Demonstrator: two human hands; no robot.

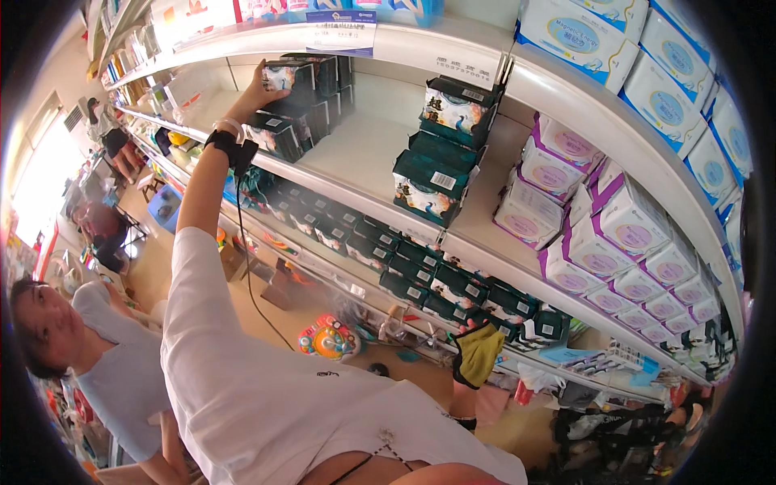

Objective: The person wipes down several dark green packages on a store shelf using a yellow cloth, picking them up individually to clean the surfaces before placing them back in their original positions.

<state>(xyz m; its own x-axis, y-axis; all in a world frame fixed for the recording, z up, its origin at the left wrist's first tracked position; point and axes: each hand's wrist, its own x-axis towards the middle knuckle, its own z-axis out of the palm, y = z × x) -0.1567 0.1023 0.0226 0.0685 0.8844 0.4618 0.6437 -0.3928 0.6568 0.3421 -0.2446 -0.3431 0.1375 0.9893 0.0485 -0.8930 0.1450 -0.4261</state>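
My left hand (257, 93) is stretched up to the upper shelf, fingers closed around a dark green pack (287, 78) with a printed bird picture. That pack sits on top of a stack of similar packs (273, 136), beside more of them. Low down on the right, my right hand (469, 327) is mostly hidden by a yellow-green cloth (478, 356) with a dark edge, which it holds in front of the lower shelves. A second stack of dark green packs (432, 182) stands further right on the upper shelf (347, 153).
White and purple packs (558, 194) fill the shelf at right, with white and blue packs (582, 40) above. Rows of dark green packs (388, 250) line the shelf below. A person in a light blue shirt (121, 372) is close at left. A colourful toy (330, 338) lies below the shelves.
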